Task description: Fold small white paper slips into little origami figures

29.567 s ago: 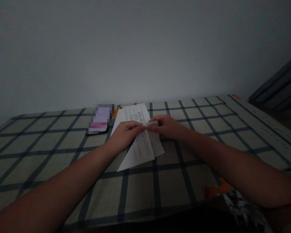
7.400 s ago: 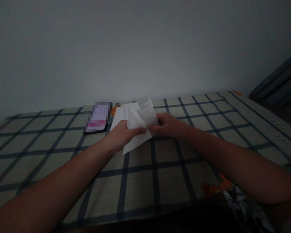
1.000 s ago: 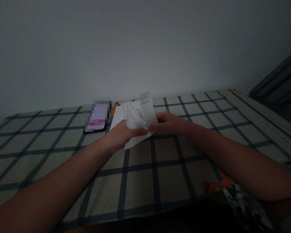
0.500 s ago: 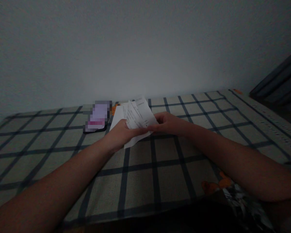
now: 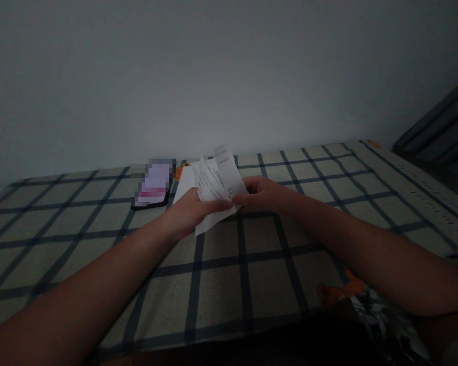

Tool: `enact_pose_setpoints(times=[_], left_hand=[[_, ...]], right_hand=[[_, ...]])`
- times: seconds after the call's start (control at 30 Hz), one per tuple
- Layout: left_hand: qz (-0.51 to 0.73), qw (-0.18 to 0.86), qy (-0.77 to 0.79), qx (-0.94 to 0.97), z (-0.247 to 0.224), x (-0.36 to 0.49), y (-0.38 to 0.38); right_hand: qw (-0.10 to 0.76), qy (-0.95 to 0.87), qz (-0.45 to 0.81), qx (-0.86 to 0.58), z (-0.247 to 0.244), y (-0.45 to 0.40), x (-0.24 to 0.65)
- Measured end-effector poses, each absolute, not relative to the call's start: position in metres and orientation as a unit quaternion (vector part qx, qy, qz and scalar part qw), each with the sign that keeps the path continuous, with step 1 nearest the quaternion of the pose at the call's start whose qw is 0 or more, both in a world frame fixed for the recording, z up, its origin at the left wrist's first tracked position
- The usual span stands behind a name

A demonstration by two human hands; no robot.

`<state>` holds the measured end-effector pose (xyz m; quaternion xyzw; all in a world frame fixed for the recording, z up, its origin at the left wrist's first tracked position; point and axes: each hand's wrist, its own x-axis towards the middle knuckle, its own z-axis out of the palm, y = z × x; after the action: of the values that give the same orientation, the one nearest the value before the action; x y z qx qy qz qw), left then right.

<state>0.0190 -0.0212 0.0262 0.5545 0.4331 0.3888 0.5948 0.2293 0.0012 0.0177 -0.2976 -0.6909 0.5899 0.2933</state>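
Observation:
Several printed paper slips are fanned out between my two hands above a checked cloth. My left hand grips them from the left, its thumb lying across their lower part. At their right edge, my right hand pinches the papers between thumb and fingers. The fingers of my left hand beneath the slips are hidden. Behind my left hand, a plain white sheet lies on the cloth, partly covered by the slips.
A phone with a blurred lit screen lies left of the white sheet. The checked cloth covers the surface up to a grey wall. Dark folded fabric hangs at the right.
The upper printed slip has shifted slightly up and its top edge is blurred. My right thumb has moved slightly left over the papers. The phone has not moved.

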Motion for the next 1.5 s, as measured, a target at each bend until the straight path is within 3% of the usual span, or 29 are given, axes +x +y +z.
enact_pose_setpoints(times=[0.37,0.73,1.03,1.5], left_hand=[[0.394,0.660,0.396,0.503,0.032,0.021,-0.024],[0.383,0.619,0.414,0.546,0.027,0.020,-0.023],[0.406,0.651,0.391,0.509,0.028,0.021,-0.024],[0.429,0.654,0.400,0.478,0.021,0.019,-0.019]], right_hand=[[0.379,-0.688,0.554,-0.278,0.018,-0.006,0.223],[0.285,-0.687,0.604,-0.286,0.022,0.001,0.231],[0.373,-0.690,0.533,-0.319,0.019,-0.005,0.225],[0.415,-0.707,0.493,-0.291,0.028,-0.006,0.223]])
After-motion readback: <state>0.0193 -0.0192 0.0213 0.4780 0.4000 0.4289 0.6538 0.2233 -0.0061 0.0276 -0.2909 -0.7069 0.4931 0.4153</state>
